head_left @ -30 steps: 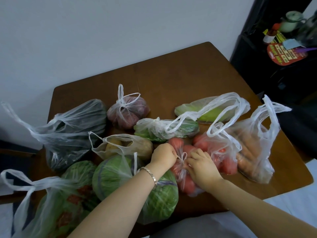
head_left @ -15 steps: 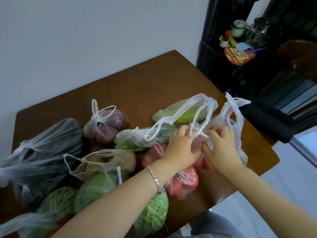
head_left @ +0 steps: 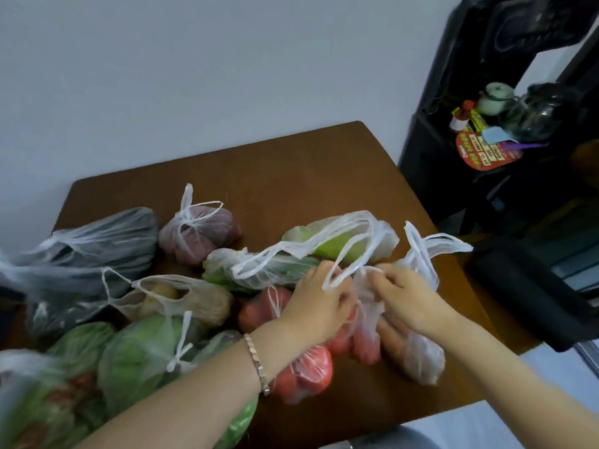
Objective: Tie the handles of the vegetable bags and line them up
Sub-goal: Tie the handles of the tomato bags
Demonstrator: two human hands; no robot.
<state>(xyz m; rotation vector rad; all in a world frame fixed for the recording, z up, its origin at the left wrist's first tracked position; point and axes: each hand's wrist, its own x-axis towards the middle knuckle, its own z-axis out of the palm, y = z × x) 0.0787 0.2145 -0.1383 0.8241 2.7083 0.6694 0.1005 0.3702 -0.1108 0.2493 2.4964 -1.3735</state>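
Several clear plastic bags of vegetables lie on a brown wooden table [head_left: 291, 176]. My left hand [head_left: 321, 303] and my right hand [head_left: 405, 296] both grip the handles of a second tomato bag [head_left: 364, 338], which sits between a knotted tomato bag [head_left: 301, 374] and a carrot bag [head_left: 418, 351]. The carrot bag's handles [head_left: 431, 247] stand loose. Behind my hands lie a light green cabbage bag [head_left: 337, 241] and a green vegetable bag [head_left: 259, 270], both with loose handles. A purple onion bag [head_left: 201, 231] farther back is knotted.
At the left are a potato bag [head_left: 181, 299], a dark vegetable bag [head_left: 87, 257], a knotted round cabbage bag [head_left: 146, 358] and a mixed green bag [head_left: 42, 393]. A black shelf [head_left: 486, 131] with a teapot and bottles stands right of the table. White wall behind.
My hands left the knotted tomato bag, moved right to the neighbouring tomato bag and took hold of its handles. The camera swung right, then back a little.
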